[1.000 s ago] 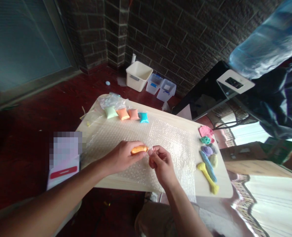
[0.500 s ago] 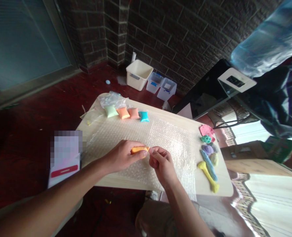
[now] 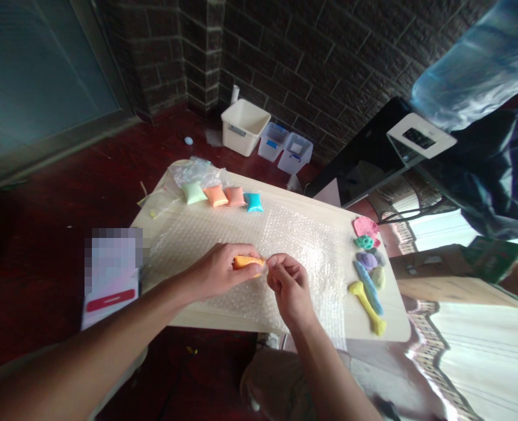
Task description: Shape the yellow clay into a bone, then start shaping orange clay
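Note:
My left hand (image 3: 218,270) is closed round a small orange clay packet (image 3: 247,261), held just above a sheet of bubble wrap (image 3: 259,257) on a pale wooden board (image 3: 399,330). My right hand (image 3: 287,283) pinches the packet's right end with thumb and forefinger. Both hands meet over the middle of the board.
Several clay packets, green (image 3: 193,192), orange (image 3: 216,196), pink (image 3: 235,196) and blue (image 3: 254,202), line the board's far edge. Shaped clay pieces (image 3: 367,275) lie at its right end. White and clear bins (image 3: 263,134) stand on the floor by the brick wall. A white card (image 3: 110,286) lies at the left.
The hands have stayed together on the orange packet; the right fingers have shifted slightly on its end. The view has drifted a little.

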Demonstrator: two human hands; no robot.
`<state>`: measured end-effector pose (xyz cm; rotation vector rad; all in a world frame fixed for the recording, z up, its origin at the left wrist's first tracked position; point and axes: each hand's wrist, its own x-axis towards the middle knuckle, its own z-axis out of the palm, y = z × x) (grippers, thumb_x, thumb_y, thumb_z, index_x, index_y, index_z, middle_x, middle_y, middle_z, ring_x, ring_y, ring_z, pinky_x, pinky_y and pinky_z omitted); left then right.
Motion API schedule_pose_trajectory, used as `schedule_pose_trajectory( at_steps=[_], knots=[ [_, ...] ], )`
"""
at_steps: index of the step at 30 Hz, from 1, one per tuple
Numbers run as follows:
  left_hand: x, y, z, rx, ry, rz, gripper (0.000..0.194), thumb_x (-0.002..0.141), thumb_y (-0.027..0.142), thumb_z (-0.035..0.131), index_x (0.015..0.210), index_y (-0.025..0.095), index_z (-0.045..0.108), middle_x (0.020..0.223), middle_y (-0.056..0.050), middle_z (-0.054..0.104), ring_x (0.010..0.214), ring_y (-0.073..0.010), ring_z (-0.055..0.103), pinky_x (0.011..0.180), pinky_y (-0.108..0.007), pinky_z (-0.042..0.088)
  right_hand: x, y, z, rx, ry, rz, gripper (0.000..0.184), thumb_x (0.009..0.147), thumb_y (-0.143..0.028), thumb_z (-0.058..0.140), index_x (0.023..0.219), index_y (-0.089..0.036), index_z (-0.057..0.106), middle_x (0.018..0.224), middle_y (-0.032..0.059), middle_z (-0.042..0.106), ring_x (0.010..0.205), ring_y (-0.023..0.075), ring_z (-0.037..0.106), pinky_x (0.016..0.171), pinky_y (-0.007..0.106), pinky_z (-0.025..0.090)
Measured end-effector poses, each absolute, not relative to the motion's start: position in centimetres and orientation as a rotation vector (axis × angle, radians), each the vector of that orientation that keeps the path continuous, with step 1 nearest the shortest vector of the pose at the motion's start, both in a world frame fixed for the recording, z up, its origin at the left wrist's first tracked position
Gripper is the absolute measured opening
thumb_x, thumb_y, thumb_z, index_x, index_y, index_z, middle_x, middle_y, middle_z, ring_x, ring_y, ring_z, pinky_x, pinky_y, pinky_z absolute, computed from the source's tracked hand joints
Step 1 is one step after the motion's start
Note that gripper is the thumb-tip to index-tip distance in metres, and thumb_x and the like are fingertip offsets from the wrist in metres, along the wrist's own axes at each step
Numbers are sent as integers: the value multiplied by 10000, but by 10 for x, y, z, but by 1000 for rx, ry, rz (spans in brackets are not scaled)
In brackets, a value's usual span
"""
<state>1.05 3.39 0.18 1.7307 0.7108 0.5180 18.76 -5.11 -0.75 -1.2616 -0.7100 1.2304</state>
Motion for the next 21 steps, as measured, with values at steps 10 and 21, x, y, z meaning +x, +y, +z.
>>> schedule_pose_trajectory(
  at_steps=[10, 21],
  knots=[
    [10, 30, 0, 1551, 718, 538, 291, 955, 458, 649, 911, 174, 691, 785, 11, 626, 731, -154, 558, 664, -262, 408, 189, -51, -8, -1280, -733, 1203, 247, 885, -409, 808, 825, -183, 726, 539, -73, 448, 495, 82, 323, 513, 268, 220],
    [7, 34, 7, 1063, 724, 325, 411, 943, 606, 659, 951, 215, 532, 693, -16, 730, 431, -59, 305, 407, -189, 155, 187, -53, -2, -1236, -601, 1247, 309, 827, -387, 764, 988, -144, 870, 552, -18, 544, 499, 93, 411, 505, 265, 243]
  ],
)
